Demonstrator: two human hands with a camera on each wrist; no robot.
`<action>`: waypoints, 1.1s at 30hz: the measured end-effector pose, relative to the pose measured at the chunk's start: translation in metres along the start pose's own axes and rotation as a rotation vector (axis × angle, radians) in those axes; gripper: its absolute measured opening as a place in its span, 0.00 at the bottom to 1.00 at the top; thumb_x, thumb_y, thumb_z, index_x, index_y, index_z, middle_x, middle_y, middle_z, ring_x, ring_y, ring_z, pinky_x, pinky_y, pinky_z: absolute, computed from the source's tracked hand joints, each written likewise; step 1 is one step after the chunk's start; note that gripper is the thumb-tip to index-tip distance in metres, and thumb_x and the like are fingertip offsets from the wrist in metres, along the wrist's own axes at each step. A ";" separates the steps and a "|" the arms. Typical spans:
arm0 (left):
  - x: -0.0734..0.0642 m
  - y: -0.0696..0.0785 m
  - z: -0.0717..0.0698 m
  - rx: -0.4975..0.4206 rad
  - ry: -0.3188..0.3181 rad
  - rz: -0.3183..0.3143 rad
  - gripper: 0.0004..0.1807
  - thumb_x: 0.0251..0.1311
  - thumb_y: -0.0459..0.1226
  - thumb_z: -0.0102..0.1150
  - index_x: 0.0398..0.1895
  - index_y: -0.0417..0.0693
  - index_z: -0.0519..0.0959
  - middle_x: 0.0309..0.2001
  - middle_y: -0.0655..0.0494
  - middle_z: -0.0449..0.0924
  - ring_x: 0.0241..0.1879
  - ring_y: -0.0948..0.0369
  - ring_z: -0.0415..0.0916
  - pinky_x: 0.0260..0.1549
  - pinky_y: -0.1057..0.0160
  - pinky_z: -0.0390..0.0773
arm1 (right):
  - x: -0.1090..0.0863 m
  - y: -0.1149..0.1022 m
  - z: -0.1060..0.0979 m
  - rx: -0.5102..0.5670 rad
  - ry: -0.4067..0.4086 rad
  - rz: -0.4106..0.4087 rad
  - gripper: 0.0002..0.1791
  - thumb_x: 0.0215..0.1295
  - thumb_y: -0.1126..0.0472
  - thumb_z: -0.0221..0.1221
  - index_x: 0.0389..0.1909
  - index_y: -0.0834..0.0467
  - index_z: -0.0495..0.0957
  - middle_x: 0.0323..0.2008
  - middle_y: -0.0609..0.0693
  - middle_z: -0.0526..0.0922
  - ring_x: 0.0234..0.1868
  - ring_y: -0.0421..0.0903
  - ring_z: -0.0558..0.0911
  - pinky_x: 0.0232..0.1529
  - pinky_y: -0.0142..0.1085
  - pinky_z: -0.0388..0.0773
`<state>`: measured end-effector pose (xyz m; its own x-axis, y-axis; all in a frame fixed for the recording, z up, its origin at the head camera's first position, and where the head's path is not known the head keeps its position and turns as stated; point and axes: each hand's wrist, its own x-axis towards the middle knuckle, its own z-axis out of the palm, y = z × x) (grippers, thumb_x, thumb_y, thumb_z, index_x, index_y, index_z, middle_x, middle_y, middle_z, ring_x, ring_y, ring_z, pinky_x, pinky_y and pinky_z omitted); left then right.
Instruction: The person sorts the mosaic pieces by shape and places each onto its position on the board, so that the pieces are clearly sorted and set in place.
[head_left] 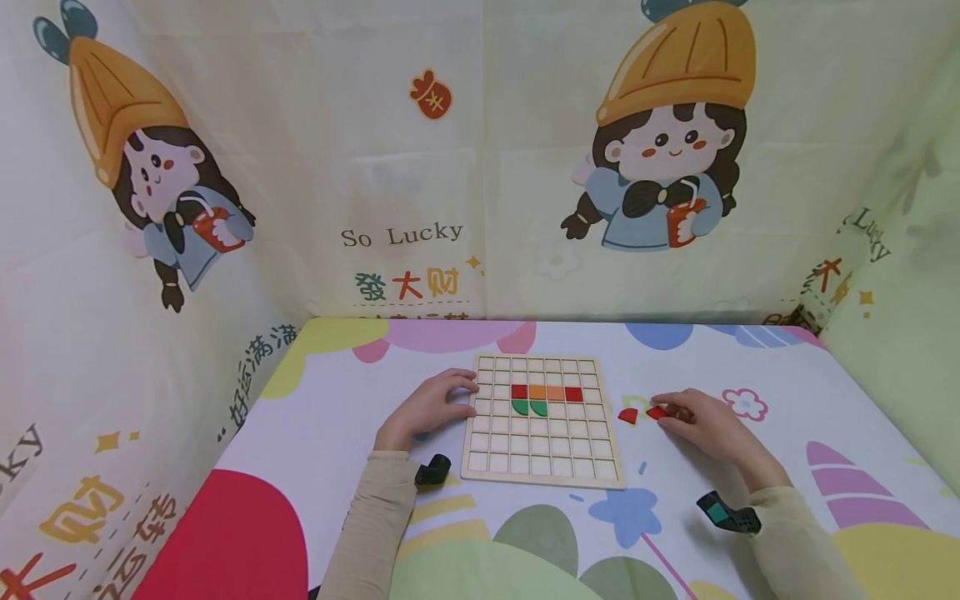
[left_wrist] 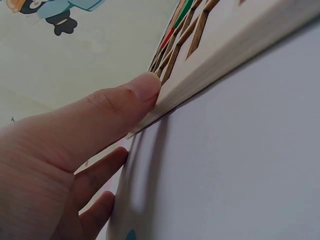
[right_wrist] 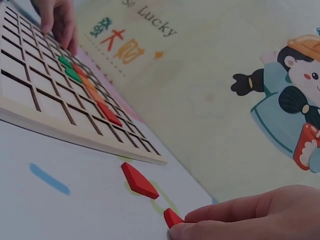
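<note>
A square wooden grid board (head_left: pixel 542 482) lies on the table. One of its rows holds two orange squares (head_left: pixel 547 392) between a red square (head_left: pixel 520 392) and another red square (head_left: pixel 573 394). Just below them sit two green quarter-circle pieces (head_left: pixel 538 408). My left hand (head_left: pixel 431 406) rests at the board's left edge, its thumb (left_wrist: pixel 145 87) touching the rim and its fingers loosely bent. To the right of the board, my right hand (head_left: pixel 705 425) pinches a red quarter-circle piece (right_wrist: pixel 172 219) between thumb and fingertips, low over the table. A second red quarter-circle piece (head_left: pixel 628 416) lies between that hand and the board.
The table is covered by a colourful patterned cloth (head_left: pixel 525 567). Printed fabric walls (head_left: pixel 510 192) stand behind and on both sides. Each wrist wears a small black device, one on the left (head_left: pixel 433 470) and one on the right (head_left: pixel 729 513).
</note>
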<state>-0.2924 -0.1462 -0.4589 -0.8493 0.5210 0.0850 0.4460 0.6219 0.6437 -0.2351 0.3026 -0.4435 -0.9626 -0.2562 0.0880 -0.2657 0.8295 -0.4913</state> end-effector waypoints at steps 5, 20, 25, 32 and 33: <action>0.000 0.001 0.000 0.012 -0.003 -0.012 0.20 0.57 0.39 0.69 0.53 0.45 0.81 0.65 0.54 0.71 0.68 0.55 0.64 0.67 0.55 0.63 | 0.002 -0.001 0.002 0.013 0.024 0.044 0.18 0.56 0.57 0.71 0.43 0.63 0.81 0.33 0.48 0.81 0.34 0.46 0.76 0.38 0.40 0.78; -0.001 0.002 0.000 0.007 -0.007 -0.024 0.20 0.58 0.40 0.69 0.54 0.45 0.81 0.66 0.55 0.70 0.68 0.55 0.63 0.67 0.55 0.63 | 0.000 0.004 0.004 0.028 0.026 -0.012 0.17 0.58 0.59 0.69 0.46 0.60 0.82 0.40 0.52 0.81 0.38 0.47 0.73 0.38 0.36 0.76; -0.001 0.000 0.001 -0.006 -0.005 -0.017 0.20 0.58 0.40 0.68 0.54 0.45 0.80 0.66 0.54 0.70 0.68 0.55 0.63 0.67 0.54 0.63 | 0.002 0.005 0.005 0.026 0.029 0.003 0.16 0.58 0.59 0.69 0.47 0.60 0.83 0.41 0.52 0.80 0.38 0.47 0.72 0.36 0.36 0.74; -0.001 0.000 0.002 0.005 -0.001 -0.006 0.21 0.58 0.40 0.69 0.54 0.45 0.80 0.66 0.54 0.70 0.68 0.54 0.64 0.67 0.54 0.63 | 0.000 0.005 0.007 0.049 0.046 -0.038 0.15 0.59 0.58 0.69 0.46 0.58 0.84 0.42 0.53 0.78 0.38 0.47 0.72 0.36 0.36 0.72; -0.001 0.001 0.001 0.004 -0.002 -0.009 0.21 0.58 0.40 0.69 0.54 0.45 0.80 0.65 0.54 0.70 0.68 0.54 0.64 0.67 0.54 0.63 | 0.000 0.005 0.008 0.053 0.048 -0.046 0.14 0.59 0.58 0.69 0.46 0.59 0.84 0.42 0.53 0.78 0.38 0.47 0.72 0.35 0.36 0.72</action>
<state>-0.2903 -0.1455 -0.4594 -0.8526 0.5166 0.0780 0.4396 0.6286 0.6416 -0.2360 0.3029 -0.4526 -0.9511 -0.2686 0.1527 -0.3082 0.7896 -0.5306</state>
